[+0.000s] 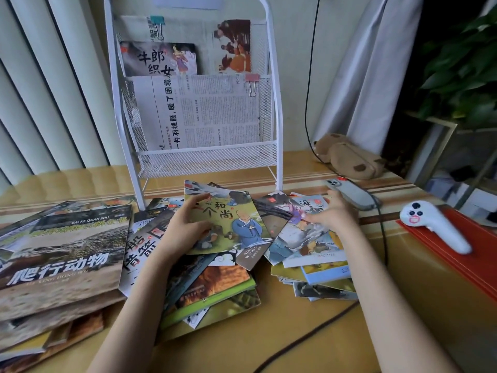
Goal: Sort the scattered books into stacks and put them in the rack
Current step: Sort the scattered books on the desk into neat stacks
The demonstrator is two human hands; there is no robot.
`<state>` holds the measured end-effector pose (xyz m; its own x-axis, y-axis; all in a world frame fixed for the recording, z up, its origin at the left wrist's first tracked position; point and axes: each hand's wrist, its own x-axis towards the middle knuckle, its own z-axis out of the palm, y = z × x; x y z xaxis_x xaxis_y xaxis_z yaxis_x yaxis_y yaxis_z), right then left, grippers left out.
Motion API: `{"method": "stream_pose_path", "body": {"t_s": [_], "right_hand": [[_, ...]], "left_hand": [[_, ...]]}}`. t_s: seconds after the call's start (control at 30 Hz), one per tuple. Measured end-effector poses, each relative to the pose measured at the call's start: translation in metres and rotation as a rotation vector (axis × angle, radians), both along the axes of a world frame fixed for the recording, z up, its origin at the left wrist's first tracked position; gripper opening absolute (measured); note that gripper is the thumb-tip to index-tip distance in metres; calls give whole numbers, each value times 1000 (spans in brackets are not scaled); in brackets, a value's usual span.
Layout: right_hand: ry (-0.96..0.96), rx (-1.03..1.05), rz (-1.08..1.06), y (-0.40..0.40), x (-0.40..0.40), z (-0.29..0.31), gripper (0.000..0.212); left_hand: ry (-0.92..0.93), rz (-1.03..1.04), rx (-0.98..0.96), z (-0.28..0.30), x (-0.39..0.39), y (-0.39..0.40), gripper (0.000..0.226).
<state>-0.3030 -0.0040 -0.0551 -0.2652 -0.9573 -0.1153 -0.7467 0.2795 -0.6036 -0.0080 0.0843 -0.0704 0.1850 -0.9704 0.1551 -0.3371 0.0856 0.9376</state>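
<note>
Broadly, I am working on a yellow-brown table (269, 345) set against pale vertical blinds (40, 90) and a grey curtain (363, 76), with a leafy plant (462, 57) off to my right. At the back stands the white mesh rack (274, 103), upright so covers face me; it already holds clipped newspapers and a storybook in its upper pocket, so I judge the sorting has barely begun. On my left lies the pile of large animal books (61, 262), kept together because they share a size. In the middle and to the right the thin picture books (309, 246) are fanned loosely over one another, which lets me read each cover. My left hand (185, 227) grips the green monk book (228, 219) by its left edge, thumb on top, lifting it clear of the heap beneath. My right hand (330, 214) rests on the right-hand spread, fingers curled over a cover; whether it pinches anything I cannot tell. Smaller things sit apart: a phone (349, 192), a white controller (433, 222), a brown plush pouch (347, 154).
</note>
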Motion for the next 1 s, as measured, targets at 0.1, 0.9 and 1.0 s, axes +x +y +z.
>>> {"method": "stream_pose_path", "body": {"t_s": [0.1, 0.9, 1.0], "right_hand": [[-151, -13, 21, -2, -1, 9, 98], [35, -818, 331, 29, 31, 83, 11], [138, -855, 441, 45, 48, 99, 11]], "left_hand": [[4, -3, 4, 0, 0, 0, 60], [68, 203, 139, 3, -4, -12, 40], [76, 167, 208, 11, -3, -17, 41]]}}
